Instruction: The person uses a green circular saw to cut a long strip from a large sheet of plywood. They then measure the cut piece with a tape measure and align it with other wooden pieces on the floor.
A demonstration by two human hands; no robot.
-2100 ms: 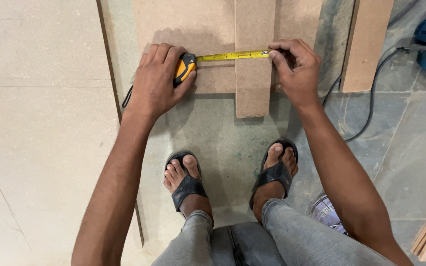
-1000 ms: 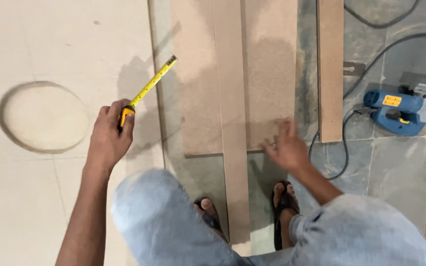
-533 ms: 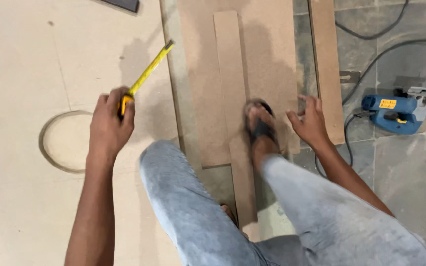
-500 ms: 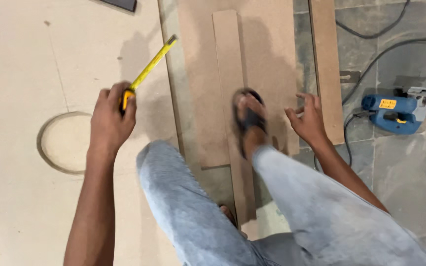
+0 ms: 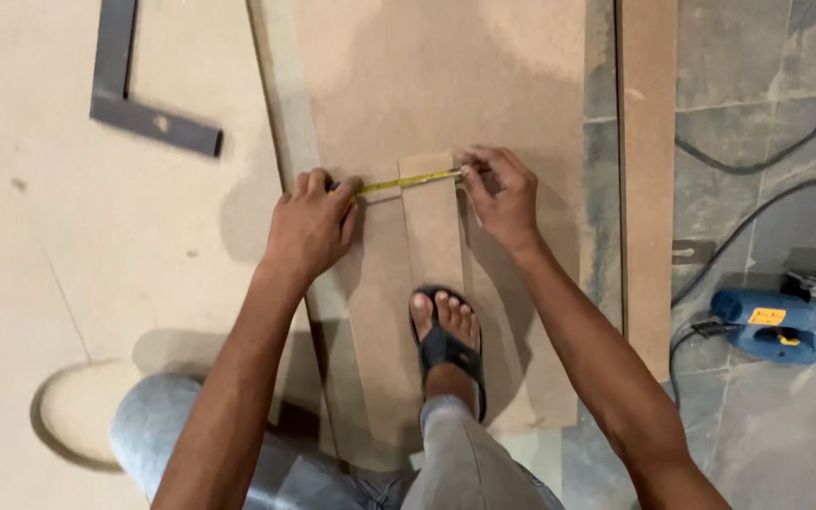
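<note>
Left hand (image 5: 309,227): clenched over the tape measure case, at the board's left edge.
Right hand (image 5: 501,194): pinching the tape's end.
Tape measure (image 5: 408,180): yellow blade stretched across narrow board strip (image 5: 432,227).
Foot (image 5: 446,326): sandalled, on strip.
Blue power tool (image 5: 772,324): floor, right.

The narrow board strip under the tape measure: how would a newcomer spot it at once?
Start at the wide brown board on the floor. On it lies the narrow strip, pinned by a sandalled foot. Unlike the long plank to the right, the yellow tape crosses its far end between both hands.
</note>
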